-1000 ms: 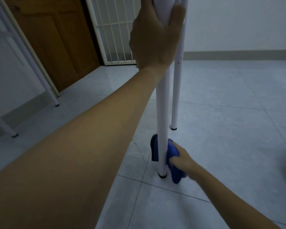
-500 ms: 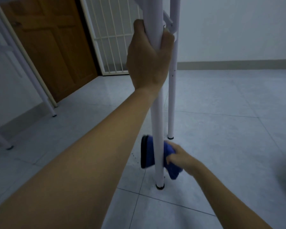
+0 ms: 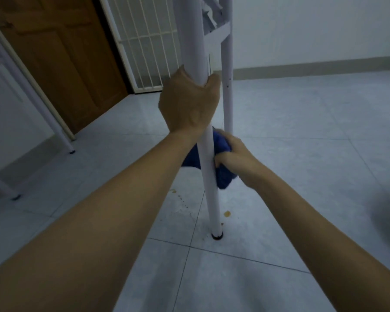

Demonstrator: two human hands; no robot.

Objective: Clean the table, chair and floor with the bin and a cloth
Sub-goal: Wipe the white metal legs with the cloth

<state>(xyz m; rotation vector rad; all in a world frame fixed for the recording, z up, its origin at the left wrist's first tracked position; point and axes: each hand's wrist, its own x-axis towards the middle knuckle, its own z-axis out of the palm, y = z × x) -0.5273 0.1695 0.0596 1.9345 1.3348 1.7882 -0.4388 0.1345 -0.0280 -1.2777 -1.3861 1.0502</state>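
Blue cloth (image 3: 223, 152) wrapped round white leg (image 3: 208, 176) by right hand (image 3: 236, 158); left hand (image 3: 188, 104) clasps above.

cloth (image 3: 223, 176): blue | leg (image 3: 209, 188): white | door (image 3: 61, 64): brown | floor (image 3: 302, 131): pale grey

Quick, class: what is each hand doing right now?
Left hand: closed around the near white leg.
Right hand: closed on the blue cloth, pressing it against that leg.

Left hand (image 3: 188, 104) in a closed grip held higher, right hand (image 3: 236, 157) clenched lower, both forearms extended forward
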